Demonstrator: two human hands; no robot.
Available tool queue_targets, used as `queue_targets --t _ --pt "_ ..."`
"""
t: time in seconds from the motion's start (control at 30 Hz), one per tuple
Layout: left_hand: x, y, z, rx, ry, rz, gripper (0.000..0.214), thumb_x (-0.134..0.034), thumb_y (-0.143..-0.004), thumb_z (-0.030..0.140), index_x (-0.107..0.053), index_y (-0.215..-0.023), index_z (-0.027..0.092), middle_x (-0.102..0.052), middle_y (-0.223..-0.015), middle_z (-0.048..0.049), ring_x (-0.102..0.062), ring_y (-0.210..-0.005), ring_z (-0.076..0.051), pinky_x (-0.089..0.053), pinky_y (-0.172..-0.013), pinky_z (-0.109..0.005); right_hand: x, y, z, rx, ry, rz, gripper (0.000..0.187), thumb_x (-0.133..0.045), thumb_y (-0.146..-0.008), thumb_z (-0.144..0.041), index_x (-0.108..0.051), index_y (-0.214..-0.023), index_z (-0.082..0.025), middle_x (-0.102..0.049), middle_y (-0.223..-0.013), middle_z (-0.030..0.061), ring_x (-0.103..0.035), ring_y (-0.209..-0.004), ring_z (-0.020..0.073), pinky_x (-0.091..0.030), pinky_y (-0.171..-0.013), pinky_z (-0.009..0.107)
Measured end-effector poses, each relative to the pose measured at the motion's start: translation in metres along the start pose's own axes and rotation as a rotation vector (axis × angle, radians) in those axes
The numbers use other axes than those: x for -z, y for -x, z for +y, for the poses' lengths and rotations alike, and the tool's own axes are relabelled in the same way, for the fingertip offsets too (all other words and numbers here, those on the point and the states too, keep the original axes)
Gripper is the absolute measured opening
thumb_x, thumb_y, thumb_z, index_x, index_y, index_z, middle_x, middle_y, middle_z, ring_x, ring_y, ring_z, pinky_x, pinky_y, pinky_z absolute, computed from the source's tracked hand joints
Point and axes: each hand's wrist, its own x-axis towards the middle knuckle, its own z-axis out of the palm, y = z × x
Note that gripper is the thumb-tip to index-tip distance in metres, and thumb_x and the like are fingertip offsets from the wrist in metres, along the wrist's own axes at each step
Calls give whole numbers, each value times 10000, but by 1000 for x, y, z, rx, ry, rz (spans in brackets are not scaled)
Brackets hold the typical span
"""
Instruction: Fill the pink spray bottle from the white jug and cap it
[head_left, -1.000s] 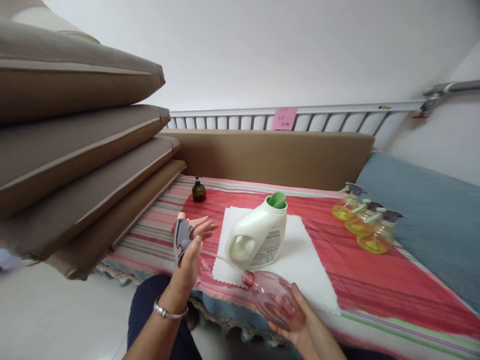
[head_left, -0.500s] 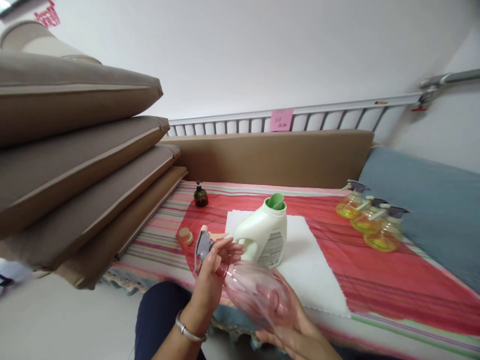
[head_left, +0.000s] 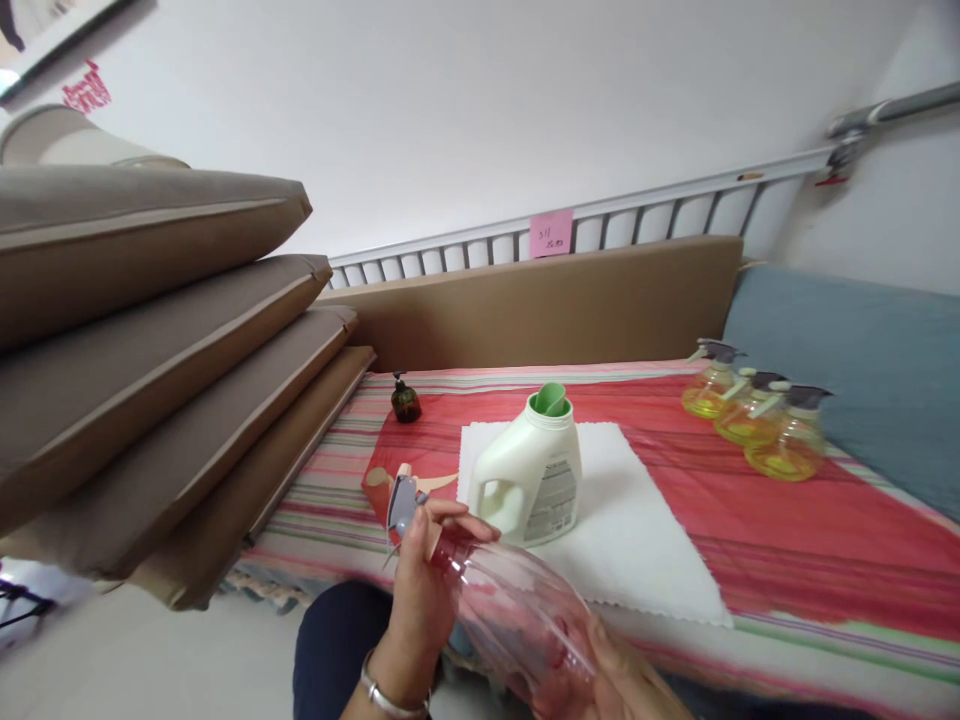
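Pink bottle (head_left: 517, 610) overhangs bed edge (head_left: 675, 650)

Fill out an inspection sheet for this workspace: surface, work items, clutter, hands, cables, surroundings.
Surface: striped red cloth over a bed, with a white mat laid on it.
Work items: clear pink spray bottle, tilted, with its grey trigger head at the neck.
Clutter: white detergent jug with a green spout on the mat; small dark pump bottle; three yellow spray bottles at the right.
Hands: left hand grips the bottle's neck at the trigger head; right hand cradles the bottle's body.
Cables: nothing seen.
Surroundings: stacked brown cushions at left, white rail with a pink note, blue cushion at right.
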Motion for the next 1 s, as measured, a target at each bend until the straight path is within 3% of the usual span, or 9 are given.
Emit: queue_targets --t 0.07,0.13,0.23,0.37,0.43,0.53,0.67,0.87,1.0 --pt "3 0 -2 5 -24 -5 392 -343 -912 420 -641 -847 173 -709 -702 -78 -653 -756 -237 -450 -778 -375 1 -4 6 82 28 45 946 -642 -670 -656 -179 -1421 -315 -665 -1020 116 -649 -544 173 -486 -433 257" --pt "4 1 -3 7 -35 -29 371 -349 -911 394 -640 -844 173 -712 -725 -79 -650 -775 -233 -447 -792 -371 3 -6 8 175 36 61 1145 -784 -581 -537 -42 -1436 -367 -600 -1170 136 -651 -592 180 -509 -438 275" --pt "2 3 -3 37 -24 -98 318 -393 -884 332 -642 -783 163 -706 -748 -82 -639 -801 -231 -437 -828 -377 5 -5 4 102 -40 43 1184 -872 -484 -397 -158 -1428 -364 -647 -1085 99 -656 -631 196 -518 -435 265" --pt "-6 3 -3 86 21 -171 276 -457 -830 322 -620 -677 159 -685 -710 -82 -630 -787 -246 -430 -834 -395 2 -2 -6 -166 -183 17 670 -686 -661 -596 -555 -1207 -230 -685 -663 44 -671 -612 212 -537 -465 262" --pt "-9 2 -5 70 34 -141 272 -479 -816 327 -594 -627 169 -661 -641 -62 -633 -745 -238 -438 -794 -369 -1 -1 -6 -207 -221 14 574 -571 -729 -658 -634 -1070 -201 -666 -596 40 -672 -621 191 -542 -501 244" --pt "-8 -2 -8 33 23 -45 274 -519 -791 328 -546 -563 179 -612 -554 -25 -622 -647 -206 -444 -712 -325 -4 -2 -1 -182 -281 32 607 -684 -667 -604 -585 -1148 -248 -692 -663 18 -637 -523 139 -518 -454 209" --pt "-6 -3 -13 70 15 40 282 -542 -773 341 -530 -543 179 -586 -530 -7 -612 -599 -195 -455 -698 -338 -1 -2 3 62 -192 75 1134 -877 -480 -382 -214 -1400 -389 -721 -920 30 -526 -347 87 -462 -334 217" --pt "-11 8 -20 77 6 21 305 -562 -772 364 -515 -535 178 -570 -536 -2 -596 -590 -176 -447 -664 -309 5 -7 2 -40 -159 184 702 -700 -682 -520 -445 -1304 -315 -718 -964 78 -555 -398 116 -381 -297 195" --pt "-9 1 -19 41 -40 172 311 -558 -781 366 -509 -536 182 -572 -547 7 -593 -591 -164 -454 -692 -310 4 -12 10 127 -163 135 933 -821 -526 -504 -386 -1331 -325 -715 -864 58 -505 -398 106 -385 -333 213"
